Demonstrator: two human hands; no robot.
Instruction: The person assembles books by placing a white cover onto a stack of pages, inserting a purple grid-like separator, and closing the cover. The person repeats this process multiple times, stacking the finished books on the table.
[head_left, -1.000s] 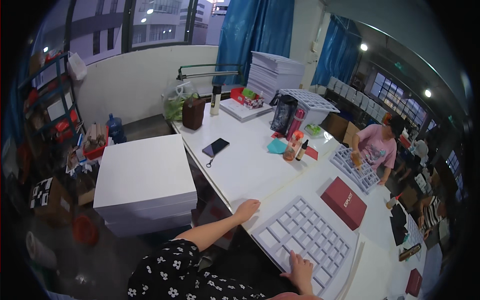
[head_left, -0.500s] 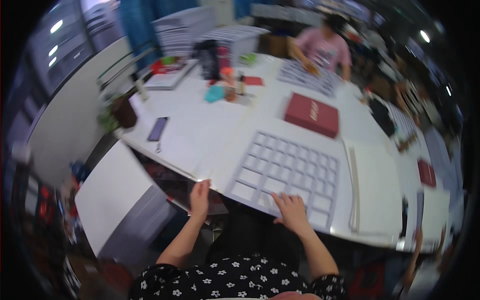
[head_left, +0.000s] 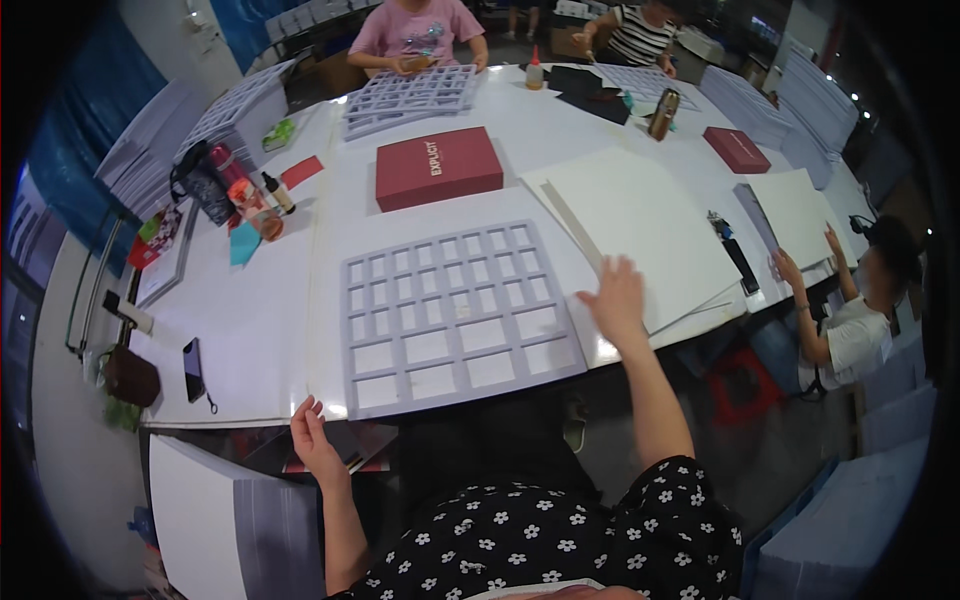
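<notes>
On the table, laid flat, likely for easy reach: grid, with left hand and right hand well apart, empty, the latter near sheets.

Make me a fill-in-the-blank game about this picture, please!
The left hand is farther from the cream sheets than the ____ hand.
The phone lies to the ____ of the nearest grey tray.
The big box beyond that tray is ____.
The black shirt has white ____ on it.

Missing words: right; left; red; flowers.
</notes>
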